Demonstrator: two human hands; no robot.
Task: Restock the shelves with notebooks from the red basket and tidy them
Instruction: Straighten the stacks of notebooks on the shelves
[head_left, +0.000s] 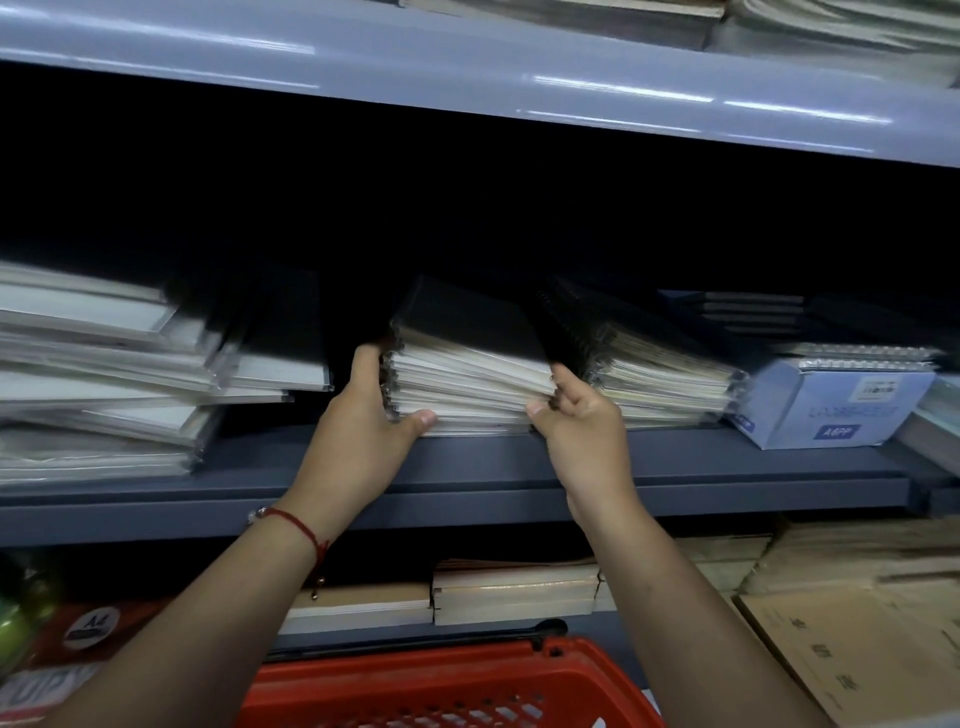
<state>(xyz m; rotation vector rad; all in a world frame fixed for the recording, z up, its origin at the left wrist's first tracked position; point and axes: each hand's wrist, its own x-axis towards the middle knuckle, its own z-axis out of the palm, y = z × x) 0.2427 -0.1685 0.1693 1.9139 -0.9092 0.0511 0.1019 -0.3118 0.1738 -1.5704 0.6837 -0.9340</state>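
Note:
A stack of black-covered spiral notebooks (467, 374) lies on the dark grey middle shelf (467, 483). My left hand (363, 415) grips the stack's left, spiral side, thumb against its front edge. My right hand (576, 421) holds the stack's right front corner, fingers curled round it. A second, slanted stack of spiral notebooks (660, 369) lies just to the right, touching my right fingers. The red basket (447, 686) sits below, at the bottom edge, with its black handle folded back; its contents are hidden.
Wrapped white notebook piles (114, 384) fill the shelf's left side. A blue-and-white box (831, 410) stands at the right. Below are beige pads (514, 592) and brown envelopes (857, 634). A pale upper shelf edge (467, 67) overhangs.

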